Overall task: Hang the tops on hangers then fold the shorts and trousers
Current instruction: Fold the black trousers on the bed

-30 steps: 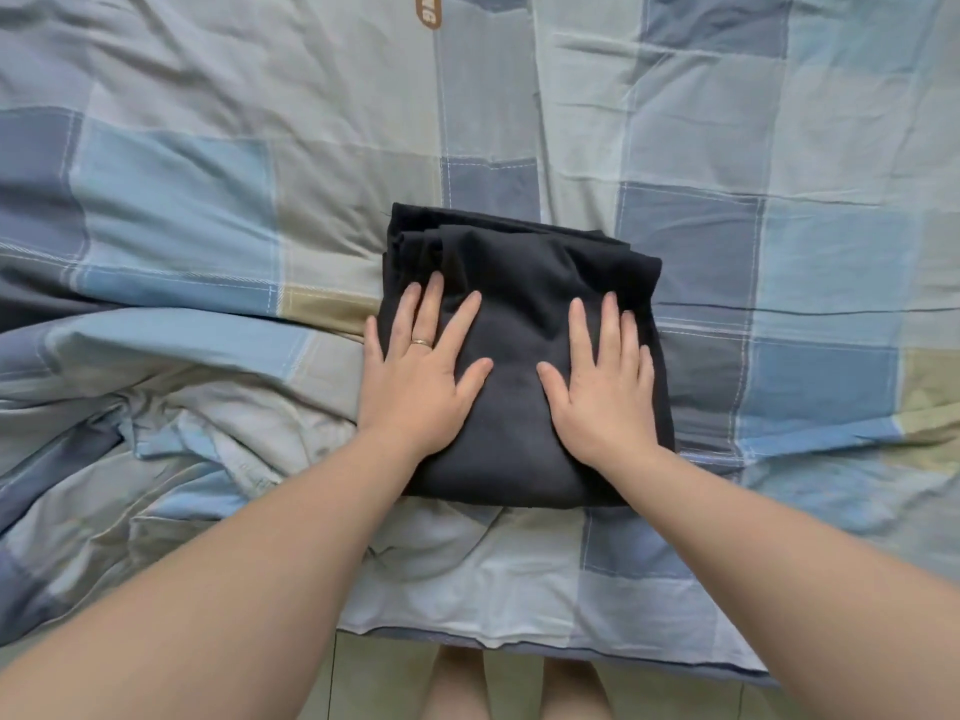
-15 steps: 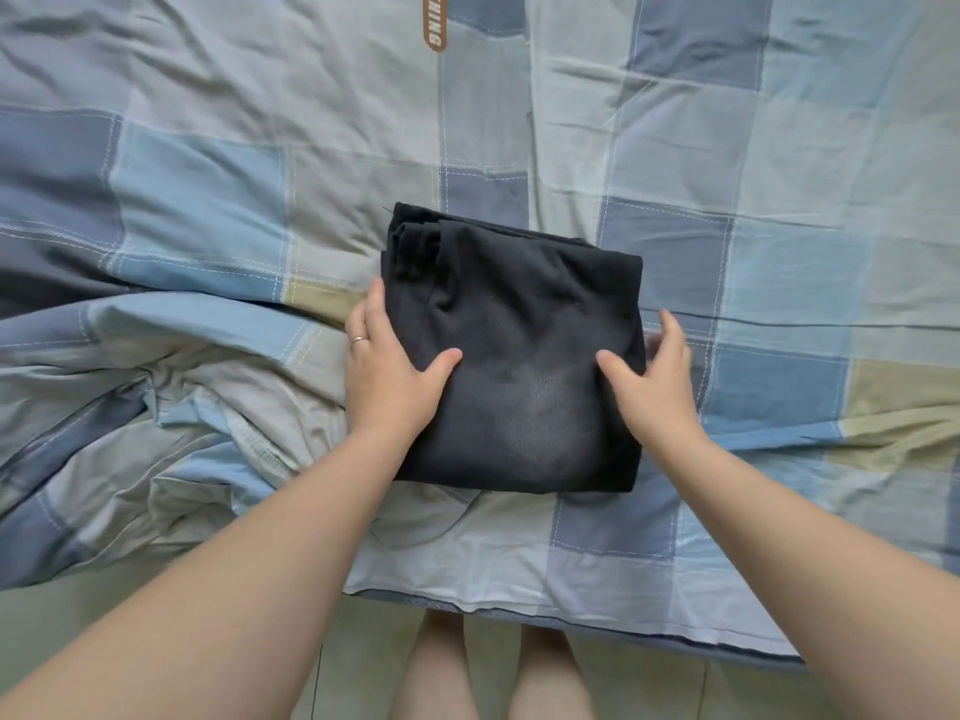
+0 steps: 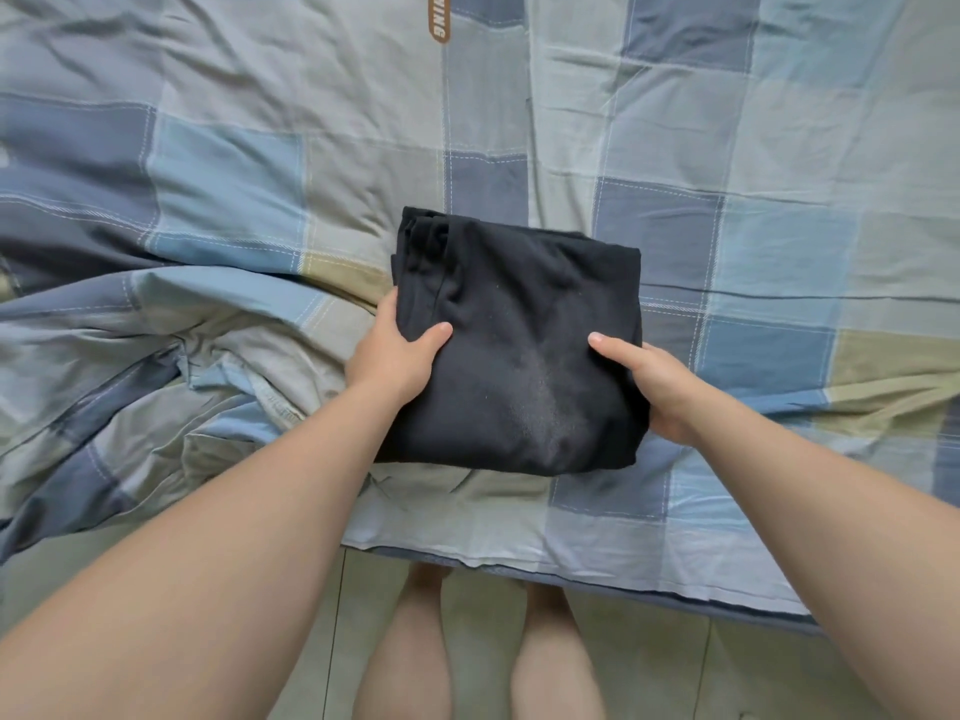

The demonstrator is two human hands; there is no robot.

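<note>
- A wrinkled checked cotton bed cover [image 3: 727,148] in 3 colours, blue, grey and olive, with white stitch lines, lies spread before me and bunches into folds on my left.
- 1 brown oblong label [image 3: 439,24] with white letters sits on it at the far edge.
- The pale tiled floor [image 3: 483,641] shows below me.

Place: a bedroom in a home.
Bed: a checked cover [image 3: 675,122] in blue, grey and olive squares, with a brown woven label [image 3: 439,20] toward the far side.
Bedding: a rumpled quilt [image 3: 156,387] bunched at the left.
Floor: pale tiles [image 3: 478,631] below the bed's front edge, where 2 bare legs [image 3: 400,667] stand.
Laundry: a folded black garment [image 3: 519,356] near that edge.
</note>
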